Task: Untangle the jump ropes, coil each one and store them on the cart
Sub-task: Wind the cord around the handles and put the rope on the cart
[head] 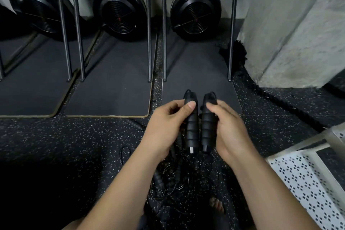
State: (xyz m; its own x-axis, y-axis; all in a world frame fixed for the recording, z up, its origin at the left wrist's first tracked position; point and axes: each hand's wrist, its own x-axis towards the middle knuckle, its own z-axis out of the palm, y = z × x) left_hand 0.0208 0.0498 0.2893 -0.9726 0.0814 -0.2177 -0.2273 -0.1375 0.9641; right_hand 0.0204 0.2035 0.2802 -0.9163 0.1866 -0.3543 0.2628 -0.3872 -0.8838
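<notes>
The dark speckled floor (56, 136) fills most of the view, with a grey concrete pillar (298, 33) rising at the far right. Three black mats (112, 89) lie side by side ahead, each with a round black fan housing (120, 10) standing at its far end between thin metal rails (149, 43). The white perforated cart (306, 179) sits at the lower right corner, well apart from the ropes. A thick braided rope (276, 102) runs along the floor past the pillar's foot. The tangle of jump ropes (179, 183) lies on the floor between the forearms, thin cords looped over one another. Above it, the left hand (166, 127) curls round one black ribbed handle (191, 127), thumb pressed on its upper part, and the right hand (229, 125) grips a second handle (207, 127) just beside the first, both held nearly upright. A loose handle (136, 124) lies on the floor left of the hands
</notes>
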